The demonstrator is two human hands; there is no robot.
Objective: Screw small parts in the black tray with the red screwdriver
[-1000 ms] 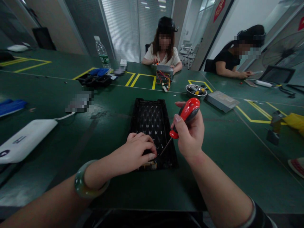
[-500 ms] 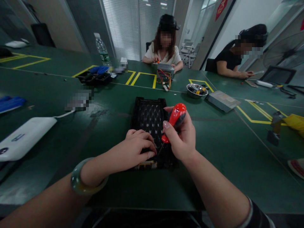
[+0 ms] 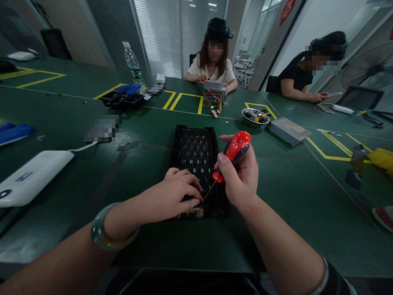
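Note:
A black plastic panel (image 3: 196,153) with a diamond-textured face lies flat on the green table in front of me. My right hand (image 3: 244,176) is wrapped around the red and black handle of a screwdriver (image 3: 241,143). Its thin shaft slants down and left to the panel's near end. Over that same end lies my left hand (image 3: 179,190), with curled fingers and the thumb drawn together beside the screwdriver tip. Whatever those fingertips pinch is hidden. A small circuit board (image 3: 195,212) with a yellowish edge shows just below the left thumb.
Beyond the panel stand a metal bowl of tools (image 3: 256,119) and a flat grey metal box (image 3: 288,131). On the left lie a white power bank (image 3: 37,176) and a black tray (image 3: 123,100). Two people sit across the table, one at a power supply (image 3: 214,92) with coloured wires.
The screwdriver handle has swung to the right with my right hand, so the shaft leans more. My left hand has hardly moved, and the tip stays by its fingertips.

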